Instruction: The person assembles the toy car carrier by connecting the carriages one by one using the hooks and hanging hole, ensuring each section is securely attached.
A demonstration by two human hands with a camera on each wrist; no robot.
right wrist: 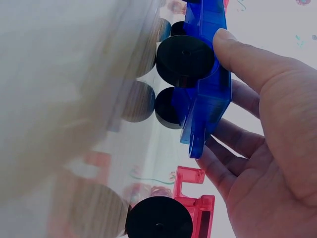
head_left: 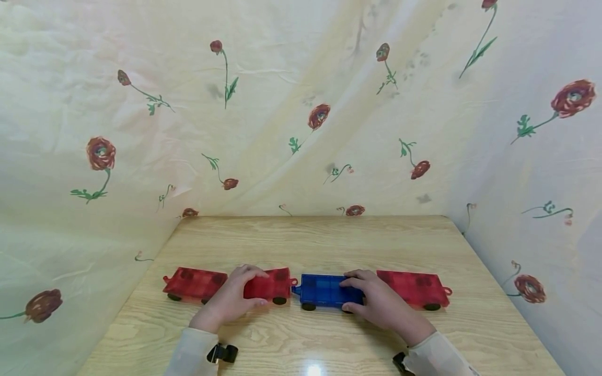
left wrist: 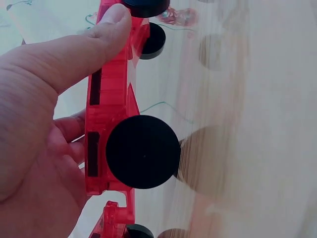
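Observation:
Toy train cars of translucent plastic with black wheels stand in a row on the table. My left hand (head_left: 235, 295) grips a red car (head_left: 278, 282), thumb along its near edge and fingers behind it. My right hand (head_left: 380, 300) holds the blue car (head_left: 322, 292) by its right part, thumb in front and fingers over the far side. The blue car's left coupler meets the red car's ring in the head view. At its other end, the blue car's coupler (right wrist: 196, 144) is apart from the red car (right wrist: 205, 213) behind it.
Another red car (head_left: 197, 284) stands at the left end, close behind the gripped red one. A further red car (head_left: 414, 290) is at the right end, partly behind my right hand. Flowered cloth (head_left: 263, 104) hangs around the wooden table (head_left: 310, 240).

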